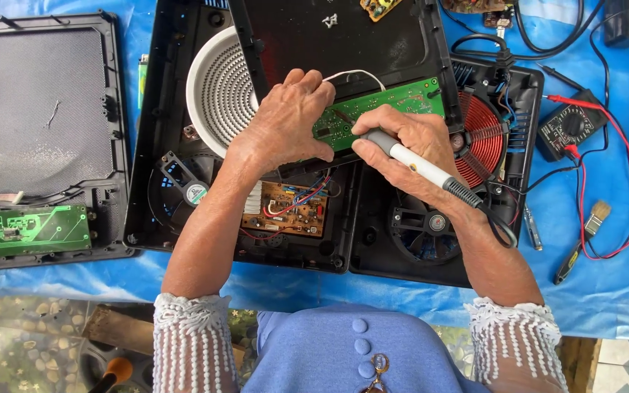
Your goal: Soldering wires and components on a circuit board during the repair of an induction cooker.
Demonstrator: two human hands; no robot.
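Nearest the person, a brown circuit board (pixel 285 209) sits in the opened black cooker base (pixel 147 145), with a fan (pixel 425 225) to its right. Above it, the right hand (pixel 409 149) closes around a soldering iron (pixel 420 166), whose long axis runs from lower right up to the left, tip at the green circuit board (pixel 380 109). The left hand (pixel 289 120) presses fingers together on that board's left end, steadying it. Farther out lie a white ribbed disc (pixel 216 91), a copper coil (pixel 483 138) and a multimeter (pixel 569 127) on the blue surface (pixel 620 276).
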